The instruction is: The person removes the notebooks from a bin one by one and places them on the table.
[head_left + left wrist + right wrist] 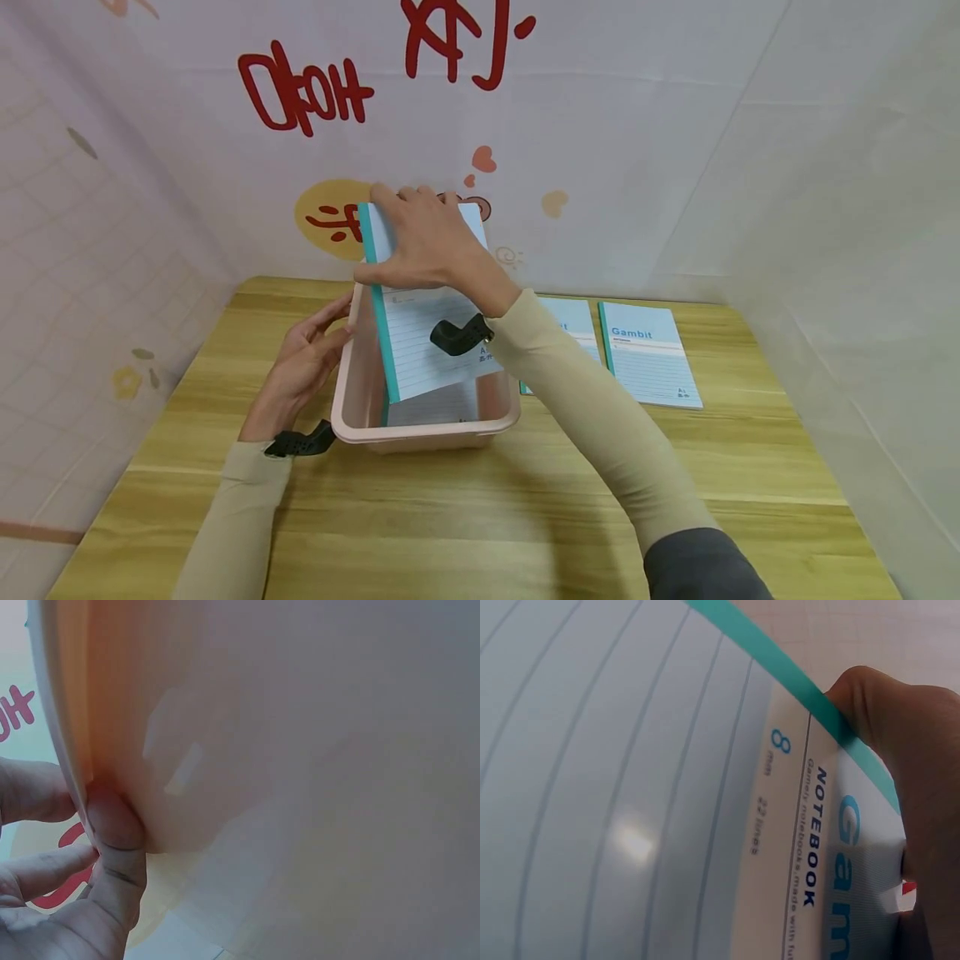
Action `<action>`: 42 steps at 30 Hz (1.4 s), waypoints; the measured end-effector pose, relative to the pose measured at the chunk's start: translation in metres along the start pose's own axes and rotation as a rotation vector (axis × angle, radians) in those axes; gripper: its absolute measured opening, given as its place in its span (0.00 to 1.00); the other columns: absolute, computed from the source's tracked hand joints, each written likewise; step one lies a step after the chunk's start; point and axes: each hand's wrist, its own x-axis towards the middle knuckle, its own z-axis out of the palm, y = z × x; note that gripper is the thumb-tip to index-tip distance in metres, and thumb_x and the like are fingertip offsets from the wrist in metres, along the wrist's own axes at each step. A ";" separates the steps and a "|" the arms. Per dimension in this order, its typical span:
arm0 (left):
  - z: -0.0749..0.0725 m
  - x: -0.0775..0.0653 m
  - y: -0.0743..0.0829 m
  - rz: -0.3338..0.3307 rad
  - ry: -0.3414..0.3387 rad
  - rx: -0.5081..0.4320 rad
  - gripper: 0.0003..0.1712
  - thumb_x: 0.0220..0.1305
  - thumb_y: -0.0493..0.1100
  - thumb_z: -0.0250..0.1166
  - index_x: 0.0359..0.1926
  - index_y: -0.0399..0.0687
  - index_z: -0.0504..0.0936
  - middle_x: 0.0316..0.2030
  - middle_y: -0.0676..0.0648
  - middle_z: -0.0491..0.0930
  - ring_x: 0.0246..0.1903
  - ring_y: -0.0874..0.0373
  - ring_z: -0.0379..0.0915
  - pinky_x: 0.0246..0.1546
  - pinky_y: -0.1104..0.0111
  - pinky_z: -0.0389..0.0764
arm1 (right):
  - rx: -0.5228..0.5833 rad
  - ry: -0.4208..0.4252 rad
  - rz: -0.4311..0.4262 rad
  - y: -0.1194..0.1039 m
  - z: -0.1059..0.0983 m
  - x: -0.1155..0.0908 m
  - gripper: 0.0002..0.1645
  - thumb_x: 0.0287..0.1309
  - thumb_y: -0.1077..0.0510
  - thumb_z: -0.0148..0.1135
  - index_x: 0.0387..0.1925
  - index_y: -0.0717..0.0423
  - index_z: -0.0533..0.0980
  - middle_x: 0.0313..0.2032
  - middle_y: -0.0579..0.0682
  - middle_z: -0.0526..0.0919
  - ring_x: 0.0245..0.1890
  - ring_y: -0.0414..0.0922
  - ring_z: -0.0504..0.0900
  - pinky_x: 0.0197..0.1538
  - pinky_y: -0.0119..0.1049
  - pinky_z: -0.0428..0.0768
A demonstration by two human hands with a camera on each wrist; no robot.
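A light blue notebook (420, 333) with a teal spine hangs tilted over a pale pink plastic bin (427, 435). My right hand (423, 242) grips its upper part, the thumb at the spine edge; in the right wrist view the notebook (637, 787) fills most of the picture beside the hand (900, 735). Inside the bin, partly hidden, lies another notebook (442, 406). My left hand (303, 362) holds the bin's left rim. Up close in the left wrist view, thumb and fingers of the left hand (97, 877) pinch that rim.
Right of the bin, two more notebooks lie on the wooden table (450, 517): one partly covered by the right forearm (573, 325), the other (651, 354) in full view. A white printed cloth wall (637, 167) stands behind the table.
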 end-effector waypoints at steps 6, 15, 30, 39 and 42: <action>0.000 0.001 -0.001 0.001 0.010 -0.008 0.38 0.74 0.34 0.60 0.79 0.38 0.56 0.60 0.49 0.66 0.46 0.67 0.78 0.44 0.78 0.85 | 0.031 0.036 0.003 0.020 -0.016 -0.007 0.46 0.50 0.26 0.59 0.65 0.43 0.65 0.46 0.47 0.77 0.49 0.46 0.74 0.56 0.50 0.67; 0.000 0.000 -0.001 0.001 0.023 0.015 0.38 0.74 0.35 0.61 0.79 0.38 0.57 0.61 0.48 0.66 0.47 0.65 0.78 0.45 0.77 0.85 | 0.027 0.088 0.038 0.067 -0.025 -0.026 0.44 0.48 0.30 0.62 0.62 0.47 0.67 0.48 0.51 0.77 0.47 0.49 0.72 0.49 0.50 0.63; 0.001 -0.001 0.001 -0.011 0.024 0.029 0.38 0.74 0.35 0.61 0.79 0.39 0.57 0.62 0.48 0.65 0.49 0.64 0.78 0.47 0.77 0.85 | -0.010 0.122 0.161 0.166 -0.031 -0.072 0.40 0.47 0.36 0.66 0.58 0.53 0.69 0.41 0.56 0.76 0.46 0.56 0.72 0.47 0.53 0.59; 0.003 -0.002 0.001 -0.006 0.026 0.025 0.38 0.74 0.34 0.60 0.79 0.38 0.56 0.60 0.49 0.66 0.46 0.66 0.79 0.46 0.77 0.85 | 0.015 0.100 0.240 0.218 -0.028 -0.105 0.37 0.48 0.39 0.67 0.55 0.54 0.71 0.44 0.56 0.76 0.51 0.59 0.71 0.45 0.53 0.55; 0.003 -0.003 0.002 -0.012 0.027 0.034 0.38 0.74 0.35 0.61 0.79 0.39 0.56 0.60 0.50 0.66 0.47 0.66 0.79 0.46 0.77 0.85 | 0.004 0.080 0.278 0.235 -0.026 -0.118 0.38 0.49 0.39 0.67 0.56 0.54 0.71 0.44 0.57 0.76 0.51 0.59 0.70 0.46 0.54 0.55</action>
